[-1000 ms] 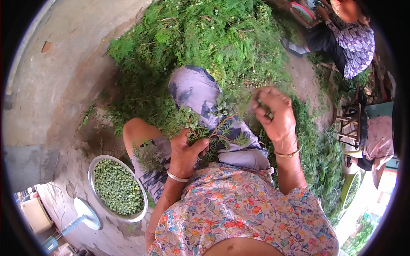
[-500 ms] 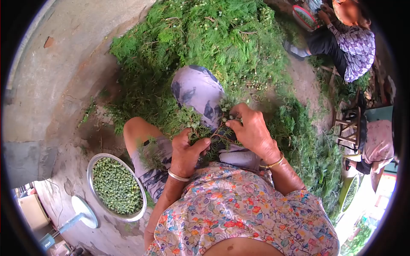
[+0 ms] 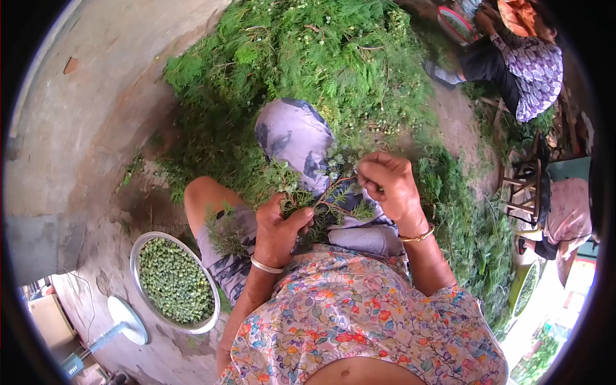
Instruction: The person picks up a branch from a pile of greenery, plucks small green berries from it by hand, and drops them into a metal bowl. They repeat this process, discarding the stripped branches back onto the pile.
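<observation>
A green cypress sprig (image 3: 328,192) with a brown stem and small pale green cones lies across my lap, over the grey patterned trousers. Its lower left end is in my left hand (image 3: 277,228), thumb and fingers closed round it. Up at the sprig's right end is my right hand (image 3: 388,186), fingers curled and pinched together. The fingertips are close to the stem tip, and what they hold is hidden. To the left on the ground, a metal basin (image 3: 135,263) holds many picked green cones (image 3: 176,279).
A big heap of cypress branches (image 3: 308,58) fills the ground ahead and runs down the right side. At upper right another person (image 3: 529,70) sits by a red-rimmed basin (image 3: 443,19). A wooden chair (image 3: 523,192) stands at right, a pale blue fan-like stand (image 3: 128,319) at lower left.
My right hand has moved a little right, away from the sprig's middle, and its fingers have curled in more. My left hand keeps its hold almost unmoved.
</observation>
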Tool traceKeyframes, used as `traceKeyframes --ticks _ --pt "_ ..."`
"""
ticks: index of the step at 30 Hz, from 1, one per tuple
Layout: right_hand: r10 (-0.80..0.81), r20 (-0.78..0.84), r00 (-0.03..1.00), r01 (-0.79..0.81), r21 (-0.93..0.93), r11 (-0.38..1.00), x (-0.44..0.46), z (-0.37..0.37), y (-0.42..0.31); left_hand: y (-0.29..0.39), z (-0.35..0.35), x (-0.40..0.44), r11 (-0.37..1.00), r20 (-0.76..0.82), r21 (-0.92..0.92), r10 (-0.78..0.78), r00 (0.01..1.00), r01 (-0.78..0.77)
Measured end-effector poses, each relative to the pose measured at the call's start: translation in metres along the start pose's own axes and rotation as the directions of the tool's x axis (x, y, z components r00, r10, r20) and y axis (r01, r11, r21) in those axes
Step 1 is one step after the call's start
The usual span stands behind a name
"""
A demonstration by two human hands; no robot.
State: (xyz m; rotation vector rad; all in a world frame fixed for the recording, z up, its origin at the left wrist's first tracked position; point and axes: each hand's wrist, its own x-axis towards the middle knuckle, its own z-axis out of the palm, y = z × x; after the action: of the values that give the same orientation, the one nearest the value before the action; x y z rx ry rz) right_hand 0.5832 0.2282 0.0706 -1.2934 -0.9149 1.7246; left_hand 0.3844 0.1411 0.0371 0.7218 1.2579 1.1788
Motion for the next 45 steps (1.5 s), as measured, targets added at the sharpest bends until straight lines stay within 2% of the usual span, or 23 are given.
traceKeyframes --ticks 1,2,3,4,5,9,11,18,20,21,23,24,26,27,32,34,35,36,37,38,40,44,45 --pt "-0.102 -0.016 0.995 0.098 -0.176 0.979 -0.002 0.002 0.004 0.0 0.001 0.0 1.0 0.001 0.001 -0.001 1.0 0.001" --pt "-0.102 -0.016 0.995 0.097 -0.175 0.98 -0.002 0.003 0.009 0.001 0.001 0.0 1.0 0.001 0.004 0.004 1.0 -0.004" --pt "-0.275 -0.024 0.961 0.244 -0.392 0.887 -0.002 0.004 0.015 0.001 0.002 0.0 1.0 -0.001 0.007 0.008 1.0 -0.008" --pt "-0.436 0.008 0.9 0.358 -0.586 0.727 -0.002 0.005 0.018 0.001 0.001 0.0 1.0 -0.003 0.009 0.008 1.0 -0.008" --pt "-0.371 0.006 0.928 0.303 -0.593 0.746 -0.003 0.006 0.02 0.001 0.001 0.0 1.0 0.0 0.019 0.012 1.0 -0.013" --pt "-0.376 0.05 0.925 0.327 -0.61 0.722 -0.005 0.008 0.02 0.0 0.002 -0.001 0.999 0.005 0.032 0.025 1.0 -0.025" --pt "-0.493 0.088 0.866 0.411 -0.688 0.599 -0.011 0.016 0.015 0.0 0.002 0.0 0.999 0.006 0.034 0.028 1.0 -0.028" --pt "-0.489 0.047 0.871 0.386 -0.681 0.622 0.004 0.013 0.024 -0.001 0.003 -0.001 0.998 0.002 0.056 0.034 0.999 -0.034" --pt "-0.26 -0.033 0.965 0.222 -0.419 0.88 0.003 0.015 0.02 0.001 0.005 -0.001 0.998 0.0 0.051 0.027 1.0 -0.027" --pt "-0.26 -0.034 0.965 0.222 -0.419 0.88 0.004 0.014 0.02 0.001 0.005 -0.001 0.999 -0.004 0.046 0.021 1.0 -0.02" --pt "0.003 -0.102 0.995 -0.006 -0.035 0.999 0.005 0.009 0.02 0.002 0.004 -0.001 0.999 -0.002 0.041 0.014 1.0 -0.014" --pt "0.004 -0.102 0.995 -0.007 -0.036 0.999 0.009 0.003 0.021 0.001 0.004 -0.001 0.999 -0.001 0.035 0.008 1.0 -0.008" --pt "0.031 -0.085 0.996 -0.009 0.243 0.97 0.018 -0.016 0.023 0.002 0.004 -0.002 1.0 -0.004 0.01 0.008 1.0 -0.008" --pt "0.069 -0.091 0.993 -0.038 0.309 0.95 0.016 -0.019 0.018 0.003 0.004 -0.002 1.0 -0.006 -0.015 0.009 1.0 -0.01" --pt "0.121 -0.063 0.991 -0.087 0.389 0.917 -0.007 -0.012 -0.004 0.002 0.005 0.0 1.0 -0.003 -0.01 0.009 1.0 -0.009" --pt "-0.035 -0.2 0.979 0.118 0.415 0.902 -0.011 -0.01 -0.004 0.002 0.005 0.0 1.0 -0.012 -0.006 0.006 1.0 -0.006" --pt "-0.135 -0.201 0.97 0.202 0.368 0.908 -0.015 -0.01 -0.005 0.002 0.005 0.0 1.0 -0.011 -0.008 0.004 1.0 -0.004" --pt "-0.133 -0.198 0.971 0.2 0.369 0.908 -0.02 -0.006 -0.006 0.001 0.005 0.0 1.0 -0.009 -0.01 0.002 1.0 -0.002" --pt "-0.288 -0.172 0.942 0.31 0.118 0.943 -0.024 0.0 -0.008 0.001 0.005 0.0 1.0 -0.01 -0.01 0.002 1.0 -0.002" --pt "-0.428 -0.107 0.898 0.413 -0.137 0.9 -0.026 0.006 -0.009 -0.001 0.005 0.0 1.0 -0.009 0.001 0.012 1.0 -0.012" --pt "-0.519 0.043 0.854 0.475 -0.472 0.743 -0.023 0.016 -0.003 -0.001 0.007 0.0 1.0 -0.003 0.011 0.024 1.0 -0.024" --pt "-0.501 0.154 0.852 0.479 -0.616 0.625 -0.01 0.028 0.014 0.001 0.004 -0.001 0.998 -0.016 0.054 0.015 1.0 -0.014" --pt "-0.555 0.175 0.813 0.515 -0.662 0.545 -0.008 0.031 0.015 0.0 0.004 -0.002 0.997 -0.009 0.082 0.015 1.0 -0.014"
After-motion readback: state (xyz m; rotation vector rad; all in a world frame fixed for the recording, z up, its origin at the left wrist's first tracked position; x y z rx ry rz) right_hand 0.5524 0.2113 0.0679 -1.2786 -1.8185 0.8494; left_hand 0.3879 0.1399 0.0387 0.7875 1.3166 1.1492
